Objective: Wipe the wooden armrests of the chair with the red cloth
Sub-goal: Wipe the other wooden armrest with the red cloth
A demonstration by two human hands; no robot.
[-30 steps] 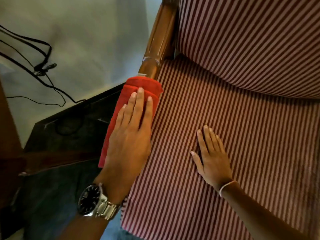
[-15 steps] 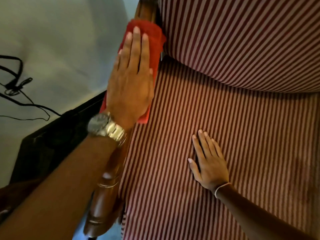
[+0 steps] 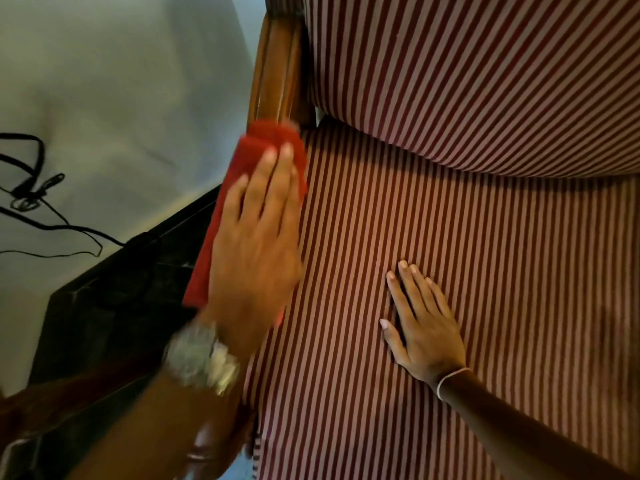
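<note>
- Right now the red cloth [image 3: 221, 216] lies folded along the wooden armrest [image 3: 277, 71] at centre-left of the frame, its far end bunched just below the bare stretch of wood that runs to the top edge.
- Judge it soft, light and limp: it will crease and slide under your palm instead of holding a shape, so it needs pressure from above, not a pinch.
- Your left hand [image 3: 256, 244] lies flat on it, fingers [image 3: 273, 181] close together and stretched out, pressing the cloth down rather than closing around it; the hand is blurred, which suggests a stroke under way.
- Keep the hold over the cloth's middle, with the folded edges under your palm, or the loose side at the left may flop off the rail.
- Polished wood looks hard and slick, so expect little grip between cloth and rail.
- A wristwatch [image 3: 201, 355] sits on that wrist; its metal band could scuff the finish if it drags.
- Your right hand [image 3: 422, 327] rests open and flat on the striped seat cushion [image 3: 485, 271], holding nothing, well apart from the cloth.
- Black cables [image 3: 34, 199] lie on the pale floor [image 3: 121, 81] at the left of the frame.
</note>
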